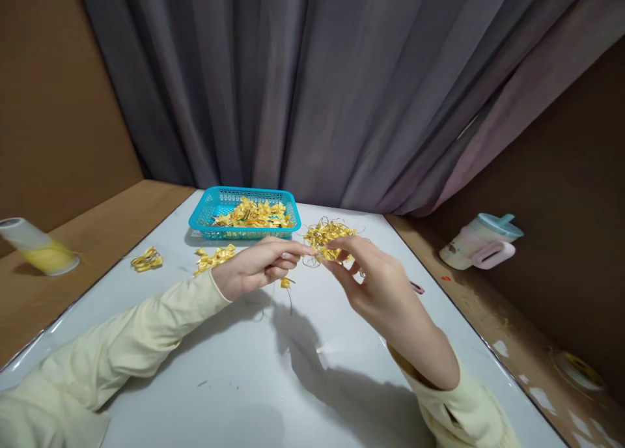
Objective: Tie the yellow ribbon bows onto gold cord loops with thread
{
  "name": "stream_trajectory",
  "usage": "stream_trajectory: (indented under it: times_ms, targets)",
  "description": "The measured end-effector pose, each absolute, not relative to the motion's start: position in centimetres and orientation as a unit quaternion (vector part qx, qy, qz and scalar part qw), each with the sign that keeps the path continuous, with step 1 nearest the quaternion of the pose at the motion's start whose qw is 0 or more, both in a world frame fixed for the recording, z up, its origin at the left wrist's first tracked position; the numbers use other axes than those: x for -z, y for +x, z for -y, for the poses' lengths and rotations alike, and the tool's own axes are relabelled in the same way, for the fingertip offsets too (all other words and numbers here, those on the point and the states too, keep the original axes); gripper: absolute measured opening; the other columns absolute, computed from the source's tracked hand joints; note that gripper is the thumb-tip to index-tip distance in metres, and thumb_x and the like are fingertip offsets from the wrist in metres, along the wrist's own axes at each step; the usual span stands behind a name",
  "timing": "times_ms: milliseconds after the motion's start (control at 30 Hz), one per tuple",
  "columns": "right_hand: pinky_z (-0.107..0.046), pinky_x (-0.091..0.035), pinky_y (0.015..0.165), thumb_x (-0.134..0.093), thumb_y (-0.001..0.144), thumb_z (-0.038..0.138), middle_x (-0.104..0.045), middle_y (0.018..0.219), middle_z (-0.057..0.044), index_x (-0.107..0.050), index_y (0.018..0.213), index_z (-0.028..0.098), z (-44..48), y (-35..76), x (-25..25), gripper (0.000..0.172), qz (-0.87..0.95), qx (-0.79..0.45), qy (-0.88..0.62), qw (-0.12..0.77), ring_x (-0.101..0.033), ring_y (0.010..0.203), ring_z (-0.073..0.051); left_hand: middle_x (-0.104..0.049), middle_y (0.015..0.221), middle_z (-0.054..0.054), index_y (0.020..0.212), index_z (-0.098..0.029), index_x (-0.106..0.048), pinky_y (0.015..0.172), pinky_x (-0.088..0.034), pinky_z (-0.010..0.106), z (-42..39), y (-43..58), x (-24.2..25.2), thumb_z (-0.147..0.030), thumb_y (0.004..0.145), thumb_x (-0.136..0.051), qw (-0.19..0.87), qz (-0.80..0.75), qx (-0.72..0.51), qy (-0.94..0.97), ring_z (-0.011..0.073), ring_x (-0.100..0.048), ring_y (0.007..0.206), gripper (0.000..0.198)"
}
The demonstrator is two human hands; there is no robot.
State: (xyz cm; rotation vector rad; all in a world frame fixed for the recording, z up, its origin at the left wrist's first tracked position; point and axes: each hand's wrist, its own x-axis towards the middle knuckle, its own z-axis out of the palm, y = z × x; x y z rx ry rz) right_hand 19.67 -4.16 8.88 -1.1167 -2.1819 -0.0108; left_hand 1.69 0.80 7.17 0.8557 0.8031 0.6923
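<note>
My left hand (266, 264) reaches in from the left above the table, its index finger stretched toward my right fingertips and the other fingers curled. Just below those curled fingers hangs a small yellow ribbon bow (286, 283) with a thin tail, apparently gripped by them. My right hand (378, 282) has thumb and index finger brought close to the left fingertip; whatever is pinched there is too small to make out. Behind the fingertips lies a heap of yellow ribbon pieces with thin golden strands (328, 232), partly hidden by my right hand.
A blue basket (244, 233) of yellow ribbon bows stands at the back. Loose bows (215, 259) and a small bundle (147, 259) lie left. A yellow thread spool (46, 252) stands far left; a lidded cup (481, 241) stands right. Grey curtains (273, 83) hang behind.
</note>
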Motion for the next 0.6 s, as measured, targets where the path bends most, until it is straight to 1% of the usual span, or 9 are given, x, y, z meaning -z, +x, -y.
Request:
stream_trajectory:
  times_ms: [67, 133, 233, 333, 433, 600]
  targets:
    - [-0.031, -0.048, 0.068, -0.052, 0.086, 0.015, -0.064, 0.093, -0.010, -0.057, 0.098, 0.014, 4.1, 19.2, -8.3, 0.013, 0.839, 0.035, -0.446, 0.308, -0.061, 0.082, -0.022, -0.018, 0.052, -0.011, 0.055, -0.016, -0.039, 0.035, -0.004, 0.016, -0.6, 1.8, -7.3, -0.016, 0.063, -0.072, 0.759, -0.389, -0.326, 0.408, 0.0005, -0.009, 0.043, 0.034]
    - [-0.033, -0.048, 0.072, -0.051, 0.087, 0.013, -0.065, 0.093, -0.011, -0.059, 0.096, 0.014, 3.8, 18.8, -7.7, 0.013, 0.840, 0.056, -0.462, 0.278, -0.061, 0.084, -0.023, -0.019, 0.051, -0.011, 0.054, -0.017, -0.034, 0.036, -0.005, 0.016, -0.5, 2.0, -7.3, -0.017, 0.061, -0.074, 0.739, -0.403, -0.333, 0.424, 0.0004, -0.011, 0.042, 0.040]
    - [-0.032, -0.047, 0.072, -0.048, 0.087, 0.011, -0.067, 0.088, -0.011, -0.063, 0.088, 0.013, 3.4, 18.3, -7.0, 0.015, 0.844, 0.080, -0.475, 0.236, -0.061, 0.083, -0.023, -0.020, 0.049, -0.012, 0.055, -0.017, -0.035, 0.037, -0.005, 0.018, -0.4, 2.2, -7.1, -0.020, 0.060, -0.075, 0.720, -0.407, -0.344, 0.445, 0.0007, -0.013, 0.041, 0.041]
    - [-0.030, -0.043, 0.065, -0.046, 0.087, 0.009, -0.067, 0.084, -0.010, -0.065, 0.082, 0.013, 3.3, 17.9, -6.6, 0.019, 0.840, 0.110, -0.493, 0.197, -0.061, 0.078, -0.022, -0.022, 0.049, -0.011, 0.055, -0.017, -0.037, 0.038, -0.006, 0.019, -0.4, 2.2, -6.5, -0.027, 0.061, -0.075, 0.707, -0.405, -0.352, 0.460, 0.0014, -0.015, 0.041, 0.040]
    - [-0.029, -0.037, 0.057, -0.047, 0.085, 0.007, -0.067, 0.080, -0.009, -0.064, 0.079, 0.014, 3.1, 17.7, -6.5, 0.020, 0.834, 0.130, -0.512, 0.161, -0.060, 0.073, -0.021, -0.025, 0.049, -0.010, 0.056, -0.016, -0.040, 0.039, -0.009, 0.019, -0.3, 2.2, -5.9, -0.033, 0.065, -0.072, 0.688, -0.400, -0.359, 0.488, 0.0023, -0.018, 0.042, 0.037]
    - [-0.027, -0.029, 0.051, -0.051, 0.084, 0.010, -0.066, 0.076, -0.008, -0.063, 0.080, 0.014, 2.8, 18.1, -7.1, 0.014, 0.823, 0.139, -0.532, 0.142, -0.060, 0.070, -0.021, -0.027, 0.050, -0.009, 0.056, -0.015, -0.043, 0.041, -0.013, 0.019, -0.1, 2.2, -5.8, -0.032, 0.067, -0.070, 0.668, -0.398, -0.351, 0.522, 0.0040, -0.020, 0.044, 0.033]
